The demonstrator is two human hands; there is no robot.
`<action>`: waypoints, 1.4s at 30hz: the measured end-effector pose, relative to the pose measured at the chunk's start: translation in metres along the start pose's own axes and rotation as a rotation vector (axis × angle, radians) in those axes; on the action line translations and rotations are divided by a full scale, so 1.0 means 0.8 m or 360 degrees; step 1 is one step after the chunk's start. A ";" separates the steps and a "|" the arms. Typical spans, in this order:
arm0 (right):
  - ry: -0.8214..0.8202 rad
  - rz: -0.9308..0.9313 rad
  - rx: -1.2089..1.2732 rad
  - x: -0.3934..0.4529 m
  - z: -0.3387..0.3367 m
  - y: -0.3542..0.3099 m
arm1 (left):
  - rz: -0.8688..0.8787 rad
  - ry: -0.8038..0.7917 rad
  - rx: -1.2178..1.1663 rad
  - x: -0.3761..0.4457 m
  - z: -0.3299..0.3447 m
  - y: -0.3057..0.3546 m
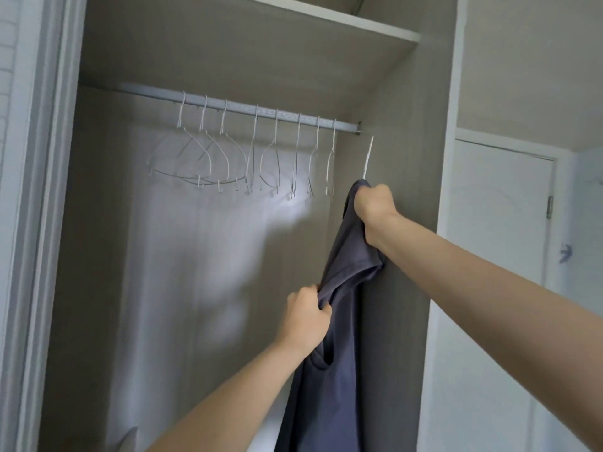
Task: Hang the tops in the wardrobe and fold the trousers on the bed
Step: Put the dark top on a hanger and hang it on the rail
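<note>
A dark blue-grey top is held up inside the open wardrobe, close to its right side wall. The right hand is clenched around the upper part of the top, and the white hook of a hanger is seen sticking up out of that fist, tilted slightly to the right. The hook is not on the rail; it is held just below and to the right of the rail's right end. The left hand is lower down and is closed on a bunched fold of the fabric near a sleeve. Between the two hands the cloth is stretched in a slanting line, and below the left hand the rest of the top hangs straight down out of view.

On the rail a row of empty white wire hangers is hung, spread from its middle to near its right end, some turned sideways. A shelf is fixed above the rail. To the right of the wardrobe a white door is seen.
</note>
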State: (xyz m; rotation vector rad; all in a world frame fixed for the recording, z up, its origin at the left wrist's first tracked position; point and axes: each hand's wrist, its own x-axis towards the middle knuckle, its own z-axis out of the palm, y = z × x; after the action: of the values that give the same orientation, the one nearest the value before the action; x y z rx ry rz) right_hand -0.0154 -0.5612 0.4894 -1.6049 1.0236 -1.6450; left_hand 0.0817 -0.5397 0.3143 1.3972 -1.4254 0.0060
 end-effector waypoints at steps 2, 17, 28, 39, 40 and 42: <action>0.0073 -0.0146 -0.0164 0.017 -0.002 -0.005 | 0.0030 0.0028 0.0023 0.017 0.004 0.000; 0.0352 -0.0462 -0.0636 0.228 0.050 -0.027 | 0.0260 0.0179 -0.0067 0.219 0.069 -0.002; 0.0491 -0.1015 -0.1730 0.295 0.082 0.057 | 0.0281 0.0061 -0.0088 0.292 0.108 -0.057; 0.0501 -0.0905 -0.1596 0.285 0.082 0.107 | 0.0315 -0.0022 -0.0082 0.286 0.123 -0.086; 0.0511 -0.0801 -0.1504 0.285 0.079 0.102 | 0.0322 -0.0020 -0.0090 0.286 0.123 -0.084; 0.0537 -0.0660 -0.1338 0.283 0.075 0.090 | 0.0345 -0.0011 -0.0121 0.290 0.123 -0.079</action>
State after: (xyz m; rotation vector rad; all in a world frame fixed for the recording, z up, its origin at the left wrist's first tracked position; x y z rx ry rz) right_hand 0.0215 -0.7973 0.5427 -2.2234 1.8253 -1.9301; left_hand 0.1278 -0.7852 0.3848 1.1766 -1.5611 0.0856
